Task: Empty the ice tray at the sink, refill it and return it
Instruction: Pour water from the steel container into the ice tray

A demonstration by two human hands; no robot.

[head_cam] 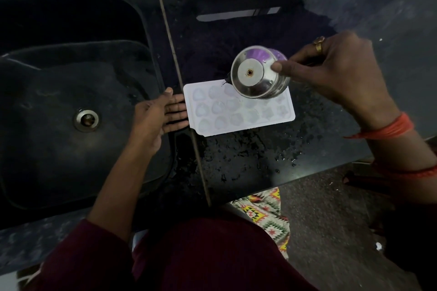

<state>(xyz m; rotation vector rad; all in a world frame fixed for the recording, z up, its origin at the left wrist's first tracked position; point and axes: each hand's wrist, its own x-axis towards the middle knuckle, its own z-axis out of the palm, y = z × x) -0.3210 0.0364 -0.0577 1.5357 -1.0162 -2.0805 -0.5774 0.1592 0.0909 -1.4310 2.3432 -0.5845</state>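
The tray (190, 94) lay flat on the black tabletop (248, 160), just right of the seam that runs beside the sink (47, 78). Its pockets looked pale and glassy, perhaps already holding water, though the dim light left me unsure.

My left grip (153, 116) was open, palm down. Its straight fingers (176, 111) touched the tray's left short edge while the wrist reached across the sink's rim.

My right grip (340, 73) held a steel jug (255, 73) tipped on its side above the tray's far right part. The jug's round base faced me and its dark spout pointed down at the tray's far edge. My thumb (279, 67) pressed on the jug's wall; the other fingers curled behind it, where I could not see the handle.

A ring (319, 45) sat on that hand and an orange thread (387, 129) circled the wrist.

Droplets speckled the tabletop near the tray's front edge. The drain (86, 119) shone in the sink's floor, well apart from the tray.
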